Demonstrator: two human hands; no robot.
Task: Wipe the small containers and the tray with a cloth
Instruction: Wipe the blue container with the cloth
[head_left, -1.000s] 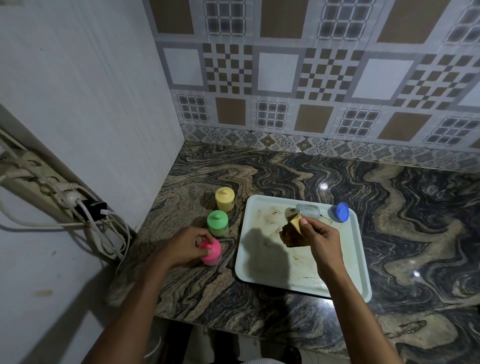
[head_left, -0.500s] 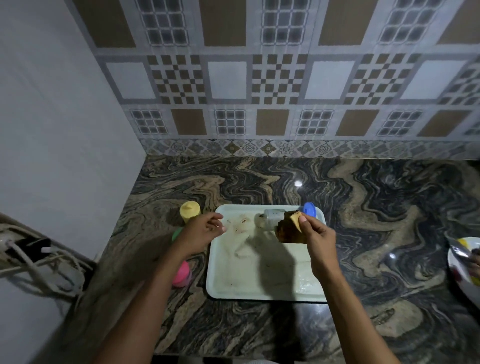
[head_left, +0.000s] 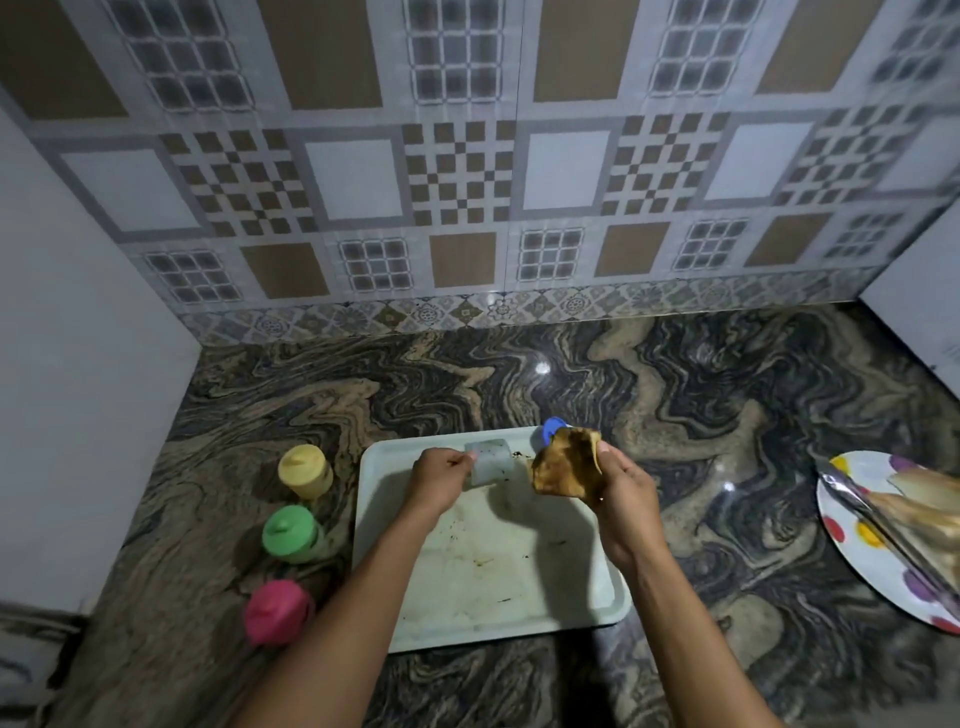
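Head | left hand (head_left: 440, 480) grips clear container (head_left: 488, 461) over tray (head_left: 374, 519); right hand (head_left: 626, 499) pinches cloth (head_left: 563, 462)

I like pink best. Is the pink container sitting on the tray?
No, the pink container stands on the countertop, left of the tray.

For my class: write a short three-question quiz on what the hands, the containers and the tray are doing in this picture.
1. True or false: the right hand holds the stained cloth.
2. How many containers stand on the counter left of the tray? A two, B three, C five.
3. Fill in: the left hand grips the clear container over the ____.
Key: 1 true; 2 B: yellow container, green container, pink container; 3 tray.
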